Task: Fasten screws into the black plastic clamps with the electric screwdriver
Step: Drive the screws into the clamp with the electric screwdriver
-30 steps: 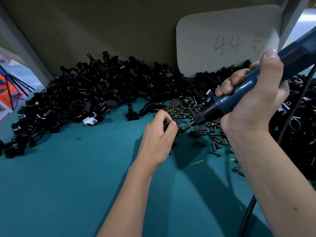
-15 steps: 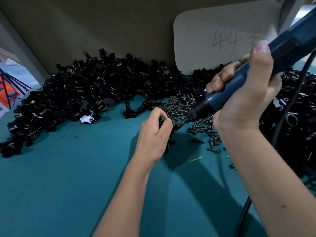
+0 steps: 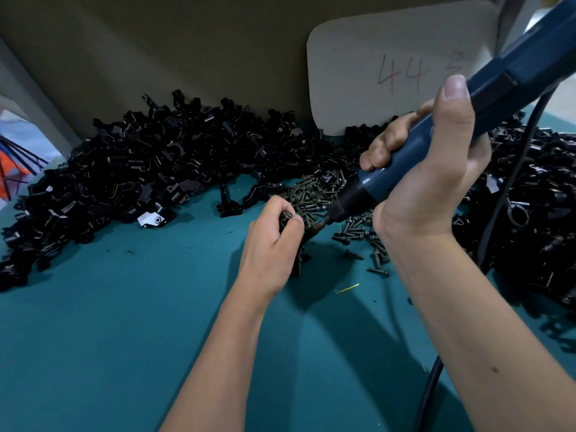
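Forearms reached in from the near edge over the teal desk (image 3: 124, 338), and the work sat where they met. The left hand (image 3: 271, 241) was curled, thumb and fingertips pinching a black plastic clamp (image 3: 288, 218) just above the desk surface; most of the clamp was hidden inside the grip. The right hand (image 3: 427, 169) was wrapped around the barrel of the blue electric screwdriver (image 3: 436, 145), thumb laid along its top, the tool slanting down to the left so its bit tip (image 3: 321, 226) met the held clamp. Whether a screw was already seated on the bit could not be told.

To drive well, the bit probably needed to line up with the screw's axis rather than come in at a slant, and the left pinch would have to resist twisting as the screw bit in. Light forward pressure seemed wiser than force, since plastic threads can strip.

Just beyond lay the loose screw pile (image 3: 314, 194), within easy reach. Farther back, clamp heaps (image 3: 162, 169) ran across the desk to the right side, below a card (image 3: 402, 67) marked 44, with the black cord (image 3: 511, 188) hanging at right.
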{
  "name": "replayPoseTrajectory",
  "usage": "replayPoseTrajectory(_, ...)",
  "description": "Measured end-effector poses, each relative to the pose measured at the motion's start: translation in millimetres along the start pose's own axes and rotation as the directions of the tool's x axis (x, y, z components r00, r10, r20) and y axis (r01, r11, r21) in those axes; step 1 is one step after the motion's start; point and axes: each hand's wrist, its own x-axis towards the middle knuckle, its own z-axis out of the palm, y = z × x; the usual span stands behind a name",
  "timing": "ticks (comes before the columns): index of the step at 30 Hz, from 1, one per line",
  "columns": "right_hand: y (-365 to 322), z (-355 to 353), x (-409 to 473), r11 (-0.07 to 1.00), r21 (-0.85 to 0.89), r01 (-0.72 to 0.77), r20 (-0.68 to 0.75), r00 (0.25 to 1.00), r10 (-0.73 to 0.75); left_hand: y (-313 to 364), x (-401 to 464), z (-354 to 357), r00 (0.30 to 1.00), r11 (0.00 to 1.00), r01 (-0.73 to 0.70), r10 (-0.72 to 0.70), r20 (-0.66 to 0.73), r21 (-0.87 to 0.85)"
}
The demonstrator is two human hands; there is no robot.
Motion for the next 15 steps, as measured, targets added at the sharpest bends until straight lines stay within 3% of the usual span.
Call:
replayPoseTrajectory(4, 0.9, 7.9, 13.9, 0.992, -0.104, -0.065, -0.012, 0.998, 0.064, 0.6, -0.1, -1.0, 1.000, 1.000, 0.012, -0.013, 0.006, 0.005)
replayPoseTrajectory(7, -2.3, 2.6, 15.1, 0.993, -0.091, -0.075, 0.035, 0.996, 0.079, 1.8, -0.5, -1.5, 1.000, 1.000, 0.016, -0.016, 0.009, -0.009)
replayPoseTrajectory(15, -0.6, 2.1, 16.3, 0.992, -0.103, -0.068, 0.002, 0.998, 0.068, -0.6, 0.2, -0.7, 1.000, 1.000, 0.003, -0.003, 0.018, 0.001)
